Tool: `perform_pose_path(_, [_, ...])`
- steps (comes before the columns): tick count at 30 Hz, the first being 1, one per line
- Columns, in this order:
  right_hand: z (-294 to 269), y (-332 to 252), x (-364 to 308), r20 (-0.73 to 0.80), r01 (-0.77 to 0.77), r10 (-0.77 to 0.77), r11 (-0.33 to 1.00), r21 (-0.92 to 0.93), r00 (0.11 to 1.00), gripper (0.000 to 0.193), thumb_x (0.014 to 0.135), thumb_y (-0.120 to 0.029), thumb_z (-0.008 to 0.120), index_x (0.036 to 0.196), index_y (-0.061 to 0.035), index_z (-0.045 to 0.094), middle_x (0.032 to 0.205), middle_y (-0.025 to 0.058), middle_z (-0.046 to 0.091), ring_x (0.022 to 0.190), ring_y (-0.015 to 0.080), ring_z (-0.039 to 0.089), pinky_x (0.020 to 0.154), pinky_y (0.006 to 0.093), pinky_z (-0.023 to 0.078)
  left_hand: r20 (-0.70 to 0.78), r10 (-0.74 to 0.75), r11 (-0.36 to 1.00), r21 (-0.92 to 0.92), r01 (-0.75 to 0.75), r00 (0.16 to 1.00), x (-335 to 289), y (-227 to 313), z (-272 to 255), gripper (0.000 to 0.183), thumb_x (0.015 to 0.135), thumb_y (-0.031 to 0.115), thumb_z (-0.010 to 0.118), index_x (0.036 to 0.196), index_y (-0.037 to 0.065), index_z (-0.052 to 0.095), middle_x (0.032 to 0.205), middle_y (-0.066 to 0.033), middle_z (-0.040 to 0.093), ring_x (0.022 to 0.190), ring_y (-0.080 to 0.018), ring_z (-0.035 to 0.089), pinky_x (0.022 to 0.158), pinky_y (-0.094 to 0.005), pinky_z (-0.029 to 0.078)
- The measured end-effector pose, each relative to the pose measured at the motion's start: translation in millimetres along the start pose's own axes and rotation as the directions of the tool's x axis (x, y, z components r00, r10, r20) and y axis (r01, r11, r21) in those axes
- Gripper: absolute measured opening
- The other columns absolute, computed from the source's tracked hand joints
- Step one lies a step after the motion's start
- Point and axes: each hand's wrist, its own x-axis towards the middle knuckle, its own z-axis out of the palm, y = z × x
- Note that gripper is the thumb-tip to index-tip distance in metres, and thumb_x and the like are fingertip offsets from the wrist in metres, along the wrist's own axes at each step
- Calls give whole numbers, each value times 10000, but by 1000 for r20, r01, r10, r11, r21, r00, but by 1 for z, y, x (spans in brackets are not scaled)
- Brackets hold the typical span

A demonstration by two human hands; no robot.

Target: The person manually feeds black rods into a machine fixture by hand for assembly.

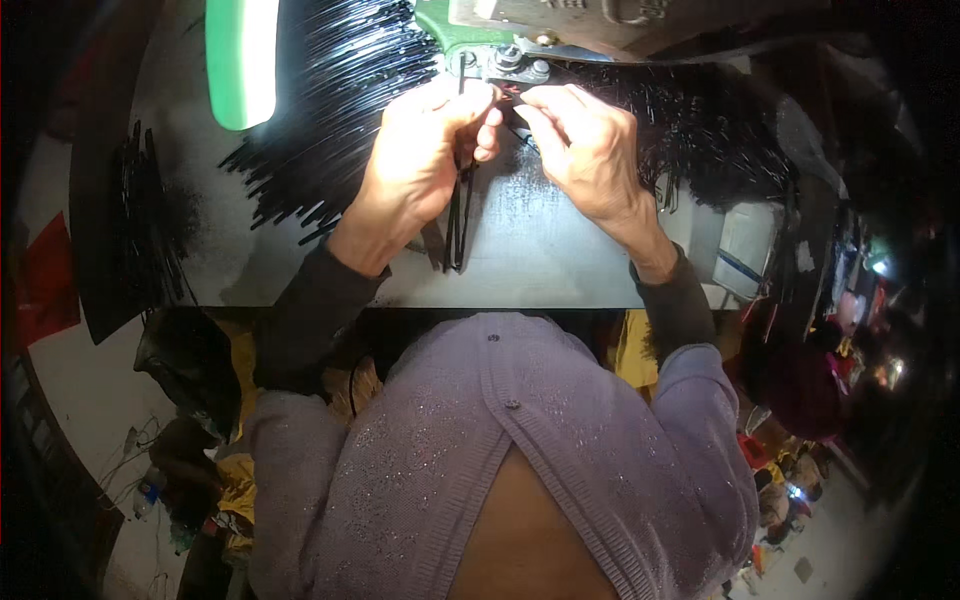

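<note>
My left hand (425,145) is closed around a few thin black cable-like strips (458,225), which hang down past the palm to the tabletop. Thumb and fingertips of my right hand (592,150) are pinched together just to the right of it. What lies in that pinch is too small and partly hidden, though tiny reddish ends show between the two hands. Both hands work right in front of a metal fixture with bolts (508,62) on a green machine (440,22).
A large heap of black strips (330,110) spreads to the left, another dark heap (710,130) to the right. The green-edged lamp (228,70) glares at upper left. A clear plastic box (750,240) stands on the grey table (560,270) at right.
</note>
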Motion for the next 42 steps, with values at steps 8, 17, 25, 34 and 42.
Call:
perform_pose_path(8, [14,-15,8,123,-487,551,584,650,825,94,856,-55,613,804,24,608,648,13,611,546,39,556,487,197,460,59,311,851,426,-306,949,13,-8,-6,126,853,111,617,862,-15,604,662,-37,602,527,-64,547,477,-187,426])
perform_pose_path(17, [21,-10,6,168,-493,566,489,720,807,113,875,-81,594,866,29,618,723,38,642,554,59,579,482,193,466,67,382,818,441,-370,922,14,-1,-4,214,832,28,576,1041,-17,570,675,-16,590,515,-30,526,460,-162,427])
perform_pose_path(25, [21,-9,6,235,-509,584,365,779,777,138,874,-124,603,869,12,628,746,33,640,557,67,582,473,182,449,90,348,833,426,-352,933,15,2,-3,227,831,34,554,1053,-11,559,642,-6,566,504,-23,515,444,-159,427])
perform_pose_path(34, [19,-6,9,248,-477,584,277,834,773,108,882,-106,591,857,-7,626,681,8,588,550,41,535,483,177,451,147,293,766,555,-324,945,22,6,-1,262,859,100,594,1109,45,542,757,-26,608,586,-69,565,487,-179,455])
perform_pose_path(42, [20,-7,10,249,-472,607,237,849,754,103,878,-98,594,851,-2,619,662,3,576,531,42,518,478,175,430,140,394,736,544,-403,908,26,4,3,217,796,22,530,1006,-17,571,619,-27,560,492,-47,513,459,-179,434])
